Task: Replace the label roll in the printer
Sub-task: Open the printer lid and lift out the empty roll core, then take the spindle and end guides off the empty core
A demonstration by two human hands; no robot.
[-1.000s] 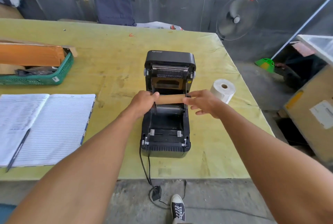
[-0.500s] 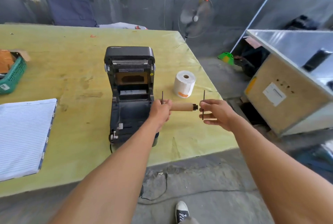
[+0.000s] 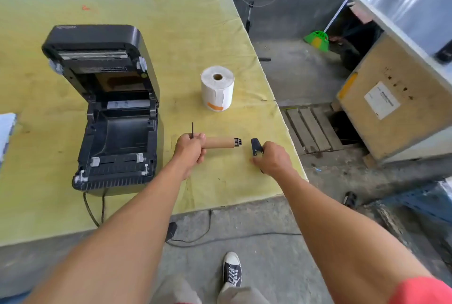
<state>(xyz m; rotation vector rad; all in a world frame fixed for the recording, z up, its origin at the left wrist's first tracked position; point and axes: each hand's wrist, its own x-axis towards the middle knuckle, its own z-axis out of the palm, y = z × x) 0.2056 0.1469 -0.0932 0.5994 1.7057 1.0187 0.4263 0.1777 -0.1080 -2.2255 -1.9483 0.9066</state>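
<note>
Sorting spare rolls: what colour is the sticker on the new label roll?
Orange, low on the white label roll standing on the table; the head view shows it.

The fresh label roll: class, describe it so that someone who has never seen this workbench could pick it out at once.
Start at the yellow-green table and find the open black label printer on it. To the printer's right, beyond both hands, the fresh label roll stands on end. It is fat, white and sealed with an orange tab, unlike the bare brown cardboard core in the left hand.
</note>
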